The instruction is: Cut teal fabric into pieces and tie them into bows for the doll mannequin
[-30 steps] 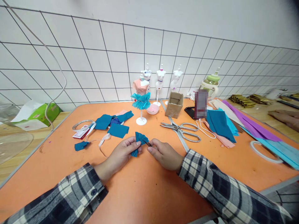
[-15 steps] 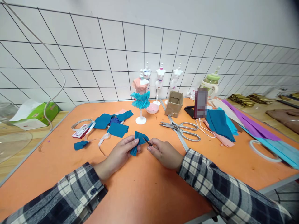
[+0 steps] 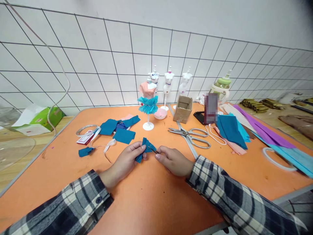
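Note:
My left hand pinches a small folded piece of dark teal crepe paper between thumb and fingers, just above the table. My right hand is closed around a small dark pointed tool that looks like thread snips. Its tip meets the right edge of the teal piece; whether it cuts in is too small to tell. Beyond my hands stands a small white dress form wearing a peach top and ruffled turquoise skirt. Flat teal pieces lie to the left, and large metal scissors lie to the right.
Behind are more white dress forms, a pink bowl and a cardboard box. A phone-like object on a stand, a bottle and coloured crepe sheets are at right. A tape roll and scraps sit left.
The teal piece has tilted slightly in my left hand, and its lower end has swung left. The tool remains at its right edge. The whole view has shifted a little.

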A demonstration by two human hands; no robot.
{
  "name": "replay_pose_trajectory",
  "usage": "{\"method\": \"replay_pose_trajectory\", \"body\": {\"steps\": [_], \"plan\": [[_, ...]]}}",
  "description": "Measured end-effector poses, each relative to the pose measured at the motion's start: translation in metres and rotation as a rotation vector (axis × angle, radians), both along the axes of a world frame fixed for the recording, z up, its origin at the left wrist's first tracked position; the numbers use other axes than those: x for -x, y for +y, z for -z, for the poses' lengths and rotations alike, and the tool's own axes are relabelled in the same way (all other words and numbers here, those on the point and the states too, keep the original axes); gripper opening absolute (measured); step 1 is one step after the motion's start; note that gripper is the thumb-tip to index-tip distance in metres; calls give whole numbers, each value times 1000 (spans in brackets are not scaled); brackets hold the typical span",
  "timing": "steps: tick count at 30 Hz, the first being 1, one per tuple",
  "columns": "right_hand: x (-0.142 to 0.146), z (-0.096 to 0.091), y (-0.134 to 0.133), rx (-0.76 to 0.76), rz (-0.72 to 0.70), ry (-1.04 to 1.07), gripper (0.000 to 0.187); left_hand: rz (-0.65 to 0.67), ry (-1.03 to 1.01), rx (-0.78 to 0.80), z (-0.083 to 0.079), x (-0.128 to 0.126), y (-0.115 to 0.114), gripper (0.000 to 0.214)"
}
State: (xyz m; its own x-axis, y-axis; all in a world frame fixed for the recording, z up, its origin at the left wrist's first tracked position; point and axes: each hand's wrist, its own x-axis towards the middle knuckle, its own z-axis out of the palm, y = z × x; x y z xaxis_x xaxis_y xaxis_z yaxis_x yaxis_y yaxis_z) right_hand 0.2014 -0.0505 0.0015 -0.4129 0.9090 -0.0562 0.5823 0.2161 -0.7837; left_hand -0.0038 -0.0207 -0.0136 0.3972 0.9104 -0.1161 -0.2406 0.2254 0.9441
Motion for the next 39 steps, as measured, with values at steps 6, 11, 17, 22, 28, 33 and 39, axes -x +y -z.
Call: {"method": "replay_pose_trajectory", "body": {"steps": [6,11,17,22,28,33,39], "plan": [[-1,0,-1,-2,-14,23,27,-9,6,0,1,0,1,19],[1,0,0,-8,-10,11,26,-5,60,-30,7,0,4,19],[1,0,0,-2,5,9,26,72,147,-68,10,1,5,23],[1,2,0,-2,2,-5,26,119,190,-99,9,3,4,25],[2,3,-1,-77,10,-20,28,171,211,-129,8,3,4,25],[2,3,0,-85,17,-22,27,186,207,-130,8,3,4,26],[1,3,1,-96,21,-37,24,187,254,-142,8,4,5,27]]}}
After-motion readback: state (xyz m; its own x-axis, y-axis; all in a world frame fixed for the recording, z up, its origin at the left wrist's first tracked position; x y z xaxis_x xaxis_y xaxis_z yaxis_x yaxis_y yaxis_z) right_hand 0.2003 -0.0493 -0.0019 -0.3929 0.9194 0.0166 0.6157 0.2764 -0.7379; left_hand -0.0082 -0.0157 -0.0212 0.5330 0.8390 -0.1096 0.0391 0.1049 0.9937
